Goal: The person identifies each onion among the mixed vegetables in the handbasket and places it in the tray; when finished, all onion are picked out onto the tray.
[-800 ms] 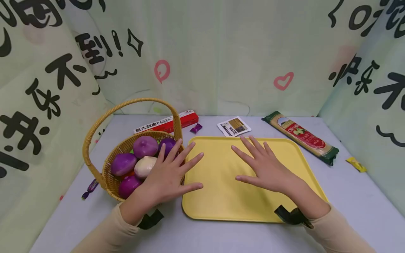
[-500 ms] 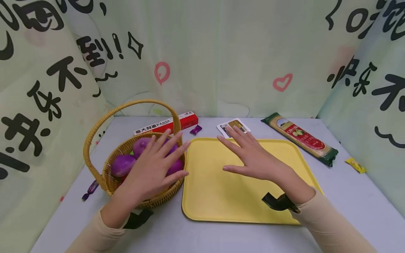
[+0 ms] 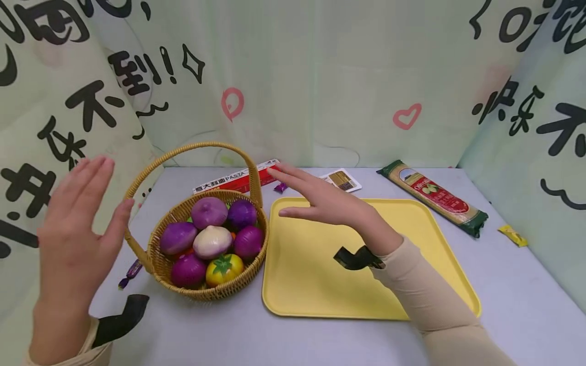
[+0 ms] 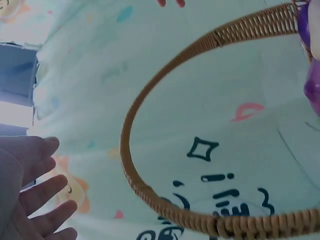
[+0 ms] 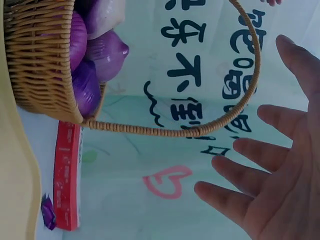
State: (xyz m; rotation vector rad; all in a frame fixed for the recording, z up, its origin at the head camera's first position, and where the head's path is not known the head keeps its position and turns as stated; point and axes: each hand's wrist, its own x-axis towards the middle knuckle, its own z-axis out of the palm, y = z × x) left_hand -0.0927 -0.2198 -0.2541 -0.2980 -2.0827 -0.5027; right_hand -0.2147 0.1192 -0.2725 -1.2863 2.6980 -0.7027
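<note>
A wicker basket with a tall arched handle stands on the left of the table. In it lie several purple onions, a whitish onion and a yellow tomato-like vegetable. My left hand is raised to the left of the basket, fingers straight, touching nothing. Above the far left part of the yellow tray my right hand hovers with fingers extended toward the handle, apart from it. In the right wrist view the right hand's fingers are spread, holding nothing.
Behind the basket lies a red pasta box, beside a purple candy. A white packet sits behind the tray. A pasta bag and a yellow candy lie right. Another purple-wrapped candy lies left of the basket.
My left hand has moved left from over the basket and risen beside it, uncovering the vegetables. My right hand has moved left and up across the tray. The basket has stayed in place.
</note>
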